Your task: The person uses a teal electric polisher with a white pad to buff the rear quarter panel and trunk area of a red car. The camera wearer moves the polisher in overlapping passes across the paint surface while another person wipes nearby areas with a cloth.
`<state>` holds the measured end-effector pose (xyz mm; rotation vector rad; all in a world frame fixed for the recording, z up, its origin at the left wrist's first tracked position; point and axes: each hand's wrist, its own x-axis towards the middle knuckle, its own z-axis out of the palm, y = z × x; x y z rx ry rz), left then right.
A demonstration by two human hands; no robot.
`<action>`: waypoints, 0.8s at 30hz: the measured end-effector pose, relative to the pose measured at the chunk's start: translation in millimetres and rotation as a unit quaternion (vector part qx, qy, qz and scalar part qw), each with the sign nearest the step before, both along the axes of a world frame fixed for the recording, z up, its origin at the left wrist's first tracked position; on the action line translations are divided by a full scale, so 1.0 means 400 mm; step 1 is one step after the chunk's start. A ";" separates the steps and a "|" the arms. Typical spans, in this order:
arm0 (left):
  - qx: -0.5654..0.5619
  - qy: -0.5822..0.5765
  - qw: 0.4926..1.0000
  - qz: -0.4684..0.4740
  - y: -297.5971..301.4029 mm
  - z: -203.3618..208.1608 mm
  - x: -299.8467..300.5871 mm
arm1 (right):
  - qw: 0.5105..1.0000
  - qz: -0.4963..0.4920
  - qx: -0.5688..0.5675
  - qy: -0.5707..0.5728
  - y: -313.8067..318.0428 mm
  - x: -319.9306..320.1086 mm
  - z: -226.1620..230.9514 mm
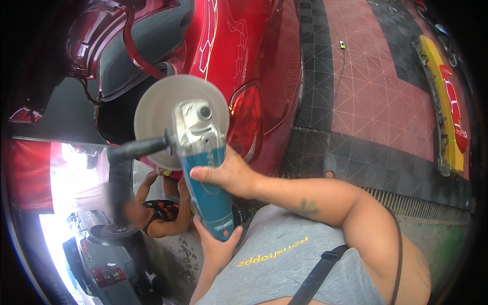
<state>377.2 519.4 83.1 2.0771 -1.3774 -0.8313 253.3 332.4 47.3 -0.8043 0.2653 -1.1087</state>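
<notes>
"So, what are the hands doing with that tool?"

"The right hand (233, 175) is curled round the blue polisher's (211, 203) barrel, thumb across its top, fingers mostly hidden. The left hand (216, 249) cups the rear end, thumb up one side."

"And the side handle (138, 149)?"

"Neither hand is on it. It sticks out leftward from the silver head (195, 122)."

"How would it handle?"

"Heavy toward the front, I'd guess, and rigid; the smooth housing could slip in a sweaty palm. I'd take the barrel and the side handle, keeping clear of the pale disc (155, 104)."

"Where is it exactly?"

"Held up before the wearer's grey shirt (284, 244), its disc overlapping the red car (229, 46) in view; I can't tell whether they touch."

"Anyone near?"

"A co-worker (165, 218) at the left, beside the car."
</notes>
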 end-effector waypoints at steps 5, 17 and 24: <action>-0.027 -0.004 0.999 -0.023 0.129 -0.067 0.103 | 0.999 -0.009 0.004 0.045 0.094 0.061 -0.033; 0.018 0.170 0.985 -0.010 -0.280 0.019 -0.147 | 0.997 -0.017 0.047 0.059 -0.240 -0.169 0.056; -0.002 0.087 0.996 -0.017 -0.086 -0.038 -0.021 | 0.994 -0.069 0.004 0.079 -0.082 -0.052 -0.004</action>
